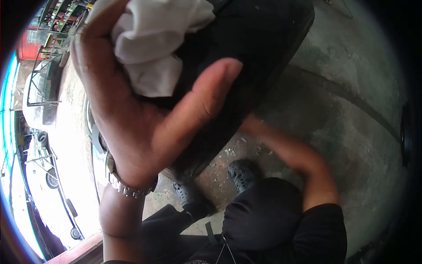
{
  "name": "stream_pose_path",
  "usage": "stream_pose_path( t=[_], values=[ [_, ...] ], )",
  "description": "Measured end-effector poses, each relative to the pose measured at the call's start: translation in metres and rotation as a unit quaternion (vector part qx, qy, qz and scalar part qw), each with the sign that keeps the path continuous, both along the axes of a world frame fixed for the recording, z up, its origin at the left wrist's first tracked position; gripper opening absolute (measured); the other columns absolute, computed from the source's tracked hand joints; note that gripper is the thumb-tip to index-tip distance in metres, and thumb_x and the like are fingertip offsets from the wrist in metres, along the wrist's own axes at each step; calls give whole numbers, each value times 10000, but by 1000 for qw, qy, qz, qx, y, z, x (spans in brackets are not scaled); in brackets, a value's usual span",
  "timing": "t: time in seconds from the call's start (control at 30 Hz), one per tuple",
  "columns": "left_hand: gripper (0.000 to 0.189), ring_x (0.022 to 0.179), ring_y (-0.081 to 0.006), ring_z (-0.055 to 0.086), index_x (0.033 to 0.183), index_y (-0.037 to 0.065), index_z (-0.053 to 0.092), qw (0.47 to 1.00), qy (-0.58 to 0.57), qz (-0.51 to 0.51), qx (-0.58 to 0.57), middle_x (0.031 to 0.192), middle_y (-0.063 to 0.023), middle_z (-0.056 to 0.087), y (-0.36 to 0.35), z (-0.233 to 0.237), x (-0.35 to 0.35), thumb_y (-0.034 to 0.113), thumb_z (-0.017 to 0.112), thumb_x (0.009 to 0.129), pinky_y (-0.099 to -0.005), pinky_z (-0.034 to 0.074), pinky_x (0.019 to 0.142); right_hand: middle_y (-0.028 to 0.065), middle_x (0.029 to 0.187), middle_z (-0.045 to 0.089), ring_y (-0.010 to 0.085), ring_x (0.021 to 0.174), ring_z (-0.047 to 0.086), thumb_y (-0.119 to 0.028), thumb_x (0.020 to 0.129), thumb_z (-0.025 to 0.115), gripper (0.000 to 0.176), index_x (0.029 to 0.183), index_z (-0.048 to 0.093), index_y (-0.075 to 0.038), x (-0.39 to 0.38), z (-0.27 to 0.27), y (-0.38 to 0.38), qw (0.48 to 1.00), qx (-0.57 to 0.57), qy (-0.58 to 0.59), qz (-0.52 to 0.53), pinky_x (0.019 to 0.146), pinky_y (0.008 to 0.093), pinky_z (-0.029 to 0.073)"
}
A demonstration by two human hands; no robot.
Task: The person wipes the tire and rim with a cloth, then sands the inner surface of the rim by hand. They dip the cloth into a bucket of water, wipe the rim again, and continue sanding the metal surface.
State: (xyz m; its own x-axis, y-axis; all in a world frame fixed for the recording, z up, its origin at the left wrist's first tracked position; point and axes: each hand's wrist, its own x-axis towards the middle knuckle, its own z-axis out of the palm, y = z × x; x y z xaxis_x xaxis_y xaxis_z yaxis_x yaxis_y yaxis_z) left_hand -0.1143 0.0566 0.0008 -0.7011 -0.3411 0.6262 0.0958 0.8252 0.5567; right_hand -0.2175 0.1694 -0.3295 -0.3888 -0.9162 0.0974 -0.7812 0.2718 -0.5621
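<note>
My left hand (132, 119) fills the upper left, with a metal-band watch (127, 188) on its wrist. Its thumb sticks out to the right, while its fingers bend upward around a crumpled white cloth (151, 48); the fingertips are cut off by the top edge. Behind the cloth is a large black object (259, 39), perhaps a tyre, tilted across the upper middle. My right hand (251, 124) is at the lower right side of this black object, blurred and mostly hidden, so its fingers do not show.
Below are my two feet in dark clogs (241, 175) on a stained concrete floor (351, 176). At the far left, beyond a bright floor, stand a white vehicle (41, 101) and metal racks (55, 44). A dark line (351, 94) curves across the floor at right.
</note>
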Motion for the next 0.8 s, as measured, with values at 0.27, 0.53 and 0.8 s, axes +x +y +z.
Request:
stream_pose_path(
  t=[0.27,0.53,0.8],
  values=[
    [868,1241,-264,548,1469,15,361,1000,3,6,16,1332,-170,559,0,0,6,247,875,809,-392,414,1076,112,1235,698,330,1247,594,-125,904,532,334,1190,701,-160,32,-43,-18,994,-105,-30,-17,1110,598,382],
    [893,1273,-279,525,1488,22,328,999,13,-36,-2,1361,-177,522,-3,-3,13,286,862,823,-414,409,1091,88,1026,710,323,1156,608,-142,886,564,213,1029,720,-157,9,-22,-8,987,-85,135,-33,949,535,481],
    [931,1292,-288,505,1489,27,319,999,8,-34,-18,1376,-174,495,-8,-4,22,357,865,811,-423,406,1100,78,970,696,320,1135,612,-145,908,533,168,958,691,-123,13,-21,1,992,-80,94,-16,945,510,513]
  ],
)
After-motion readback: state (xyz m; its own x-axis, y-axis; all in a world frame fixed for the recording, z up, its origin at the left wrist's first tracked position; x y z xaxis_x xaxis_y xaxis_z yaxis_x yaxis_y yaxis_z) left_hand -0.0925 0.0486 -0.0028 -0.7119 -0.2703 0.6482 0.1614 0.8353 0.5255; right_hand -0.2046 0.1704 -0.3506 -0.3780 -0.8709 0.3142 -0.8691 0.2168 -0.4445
